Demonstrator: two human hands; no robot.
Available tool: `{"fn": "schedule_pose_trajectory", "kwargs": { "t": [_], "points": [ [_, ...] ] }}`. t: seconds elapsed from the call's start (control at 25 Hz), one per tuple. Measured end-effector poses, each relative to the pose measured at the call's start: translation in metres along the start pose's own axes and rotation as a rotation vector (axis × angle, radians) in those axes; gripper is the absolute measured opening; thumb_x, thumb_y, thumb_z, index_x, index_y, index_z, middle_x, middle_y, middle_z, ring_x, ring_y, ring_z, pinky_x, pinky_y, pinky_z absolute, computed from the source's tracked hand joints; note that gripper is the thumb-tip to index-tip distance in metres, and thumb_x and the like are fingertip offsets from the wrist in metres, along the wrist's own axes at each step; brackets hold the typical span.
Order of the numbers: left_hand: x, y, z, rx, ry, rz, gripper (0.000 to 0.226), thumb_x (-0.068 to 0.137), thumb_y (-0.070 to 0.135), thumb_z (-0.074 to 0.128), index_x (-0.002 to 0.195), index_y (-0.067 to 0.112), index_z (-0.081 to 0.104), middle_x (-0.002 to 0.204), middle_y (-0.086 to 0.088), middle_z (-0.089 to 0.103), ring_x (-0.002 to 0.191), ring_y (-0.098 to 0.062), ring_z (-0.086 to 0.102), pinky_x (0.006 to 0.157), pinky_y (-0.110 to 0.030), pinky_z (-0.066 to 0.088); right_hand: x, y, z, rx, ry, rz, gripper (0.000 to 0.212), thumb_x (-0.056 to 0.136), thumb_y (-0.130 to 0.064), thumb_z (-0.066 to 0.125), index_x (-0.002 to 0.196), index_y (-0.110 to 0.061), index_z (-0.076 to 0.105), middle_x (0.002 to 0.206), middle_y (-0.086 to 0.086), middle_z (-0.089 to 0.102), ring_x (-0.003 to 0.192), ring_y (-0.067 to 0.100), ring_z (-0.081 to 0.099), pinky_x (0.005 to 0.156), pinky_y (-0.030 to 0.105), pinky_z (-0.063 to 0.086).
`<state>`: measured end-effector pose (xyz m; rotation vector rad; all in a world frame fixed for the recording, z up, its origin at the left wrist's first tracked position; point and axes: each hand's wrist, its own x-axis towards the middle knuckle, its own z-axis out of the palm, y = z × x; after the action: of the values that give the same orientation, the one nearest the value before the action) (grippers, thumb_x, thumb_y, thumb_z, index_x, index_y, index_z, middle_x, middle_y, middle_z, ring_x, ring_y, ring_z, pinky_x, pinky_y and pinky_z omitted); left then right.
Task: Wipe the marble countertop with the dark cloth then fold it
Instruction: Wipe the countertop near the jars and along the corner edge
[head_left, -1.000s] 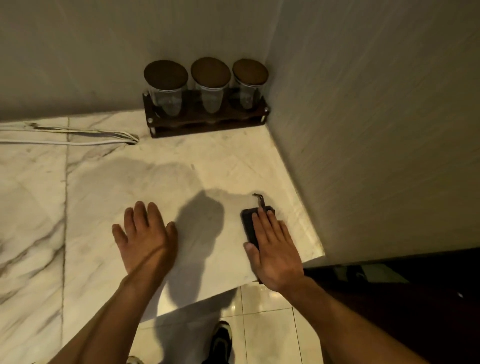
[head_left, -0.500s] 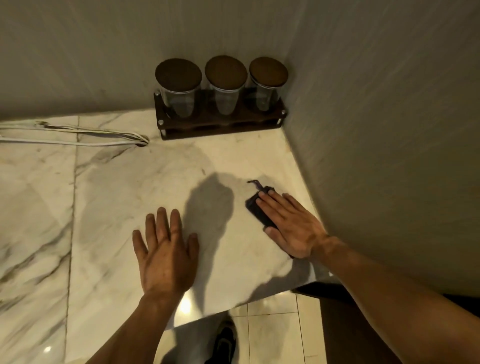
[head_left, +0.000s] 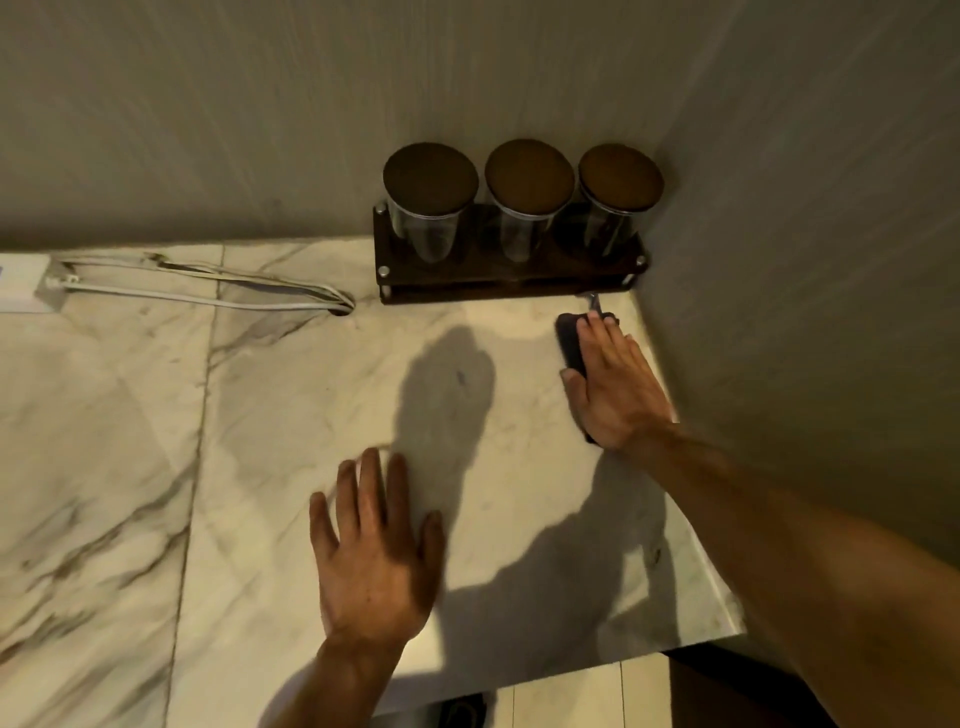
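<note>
The dark cloth (head_left: 570, 343) lies folded small on the white marble countertop (head_left: 291, 426), close to the right wall and just in front of the jar rack. My right hand (head_left: 615, 387) presses flat on top of it, fingers pointing toward the back corner; only the cloth's left edge and a small loop at its far end show. Near the counter's front edge my left hand (head_left: 376, 551) rests flat on the bare marble, fingers spread, holding nothing.
A dark wooden rack (head_left: 511, 273) with three lidded glass jars (head_left: 530, 197) fills the back right corner. White cables (head_left: 208, 291) run from a socket at the left into a hole in the counter. Walls close the back and right; the tiled floor shows below the front edge.
My right hand has slid the cloth away from the front edge toward the back corner, up to the jar rack. My left hand has stayed flat on the marble.
</note>
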<state>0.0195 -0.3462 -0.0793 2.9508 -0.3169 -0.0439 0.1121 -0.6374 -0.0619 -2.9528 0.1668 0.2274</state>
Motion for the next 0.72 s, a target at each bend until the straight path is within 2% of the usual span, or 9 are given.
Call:
{"fn": "schedule_pose_trajectory", "kwargs": {
  "t": [0.28,0.48,0.72],
  "points": [
    [0.001,0.000,0.004,0.021,-0.039,-0.026,0.065,0.090,0.043,0.039,0.143,0.005,0.041,0.150,-0.022,0.037,0.140,-0.041,0.027,0.112,-0.061,0.019,0.038,-0.007,0.002,0.068,0.049,0.186,0.063,0.100,-0.033,0.028,0.151,-0.006,0.005,0.160,0.016,0.003,0.147,0.031,0.000,0.119,0.039,0.002],
    [0.002,0.001,0.005,0.002,-0.075,-0.046,0.066,0.092,0.047,0.031,0.145,0.007,0.038,0.152,-0.019,0.035,0.142,-0.038,0.024,0.113,-0.060,0.018,0.021,-0.014,0.013,0.139,0.195,0.355,0.059,0.098,-0.022,0.031,0.149,0.003,0.012,0.158,0.022,0.012,0.145,0.035,0.007,0.118,0.042,0.005],
    [-0.002,-0.001,0.001,-0.019,-0.101,-0.036,0.068,0.096,0.054,0.019,0.151,0.014,0.024,0.159,-0.015,0.021,0.148,-0.033,0.008,0.118,-0.055,0.002,-0.033,-0.015,0.023,0.132,0.222,0.405,0.059,0.096,-0.014,0.036,0.148,0.004,0.014,0.157,0.022,0.017,0.145,0.036,0.010,0.118,0.041,0.006]
  ]
}}
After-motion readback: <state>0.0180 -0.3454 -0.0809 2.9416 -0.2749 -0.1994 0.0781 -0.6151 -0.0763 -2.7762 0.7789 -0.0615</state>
